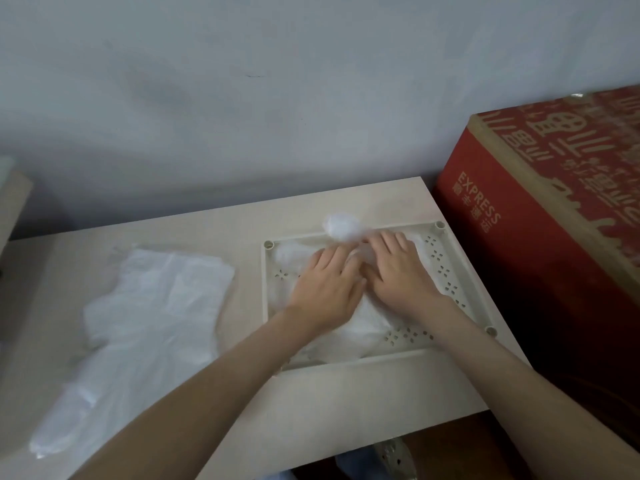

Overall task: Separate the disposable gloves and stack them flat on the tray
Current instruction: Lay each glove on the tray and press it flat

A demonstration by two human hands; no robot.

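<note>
Fingers [330,261] of the left hand [325,285]: straight, close together, laid flat on the glove [367,327] in the tray [265,292]. Fingers [390,242] of the right hand [398,271]: straight, slightly fanned, also pressing flat. Neither hand pinches or curls round anything. The two hands lie side by side, thumbs touching or nearly so, both pointing toward the far rim.

Glove: thin, clear film spread across the tray floor, its long axis running from the near rim to the far rim. One end [343,227] stands puffed up over the far rim, just beyond the right fingertips, and is not yet flat. How many layers lie under the palms cannot be told.

Pile [156,306]: the remaining gloves, a crumpled clear heap on the table [346,393], well apart from the tray on its left side. Its long axis runs diagonally, from near-left to far-right. The left hand is the nearer one; the far-right corner of the pile is the closest part to it. The likely step in hand is smoothing; the next glove would call for a leftward reach.

Surroundings: a red printed box [519,237] just right of the table; a pale wall [277,98] behind.
</note>
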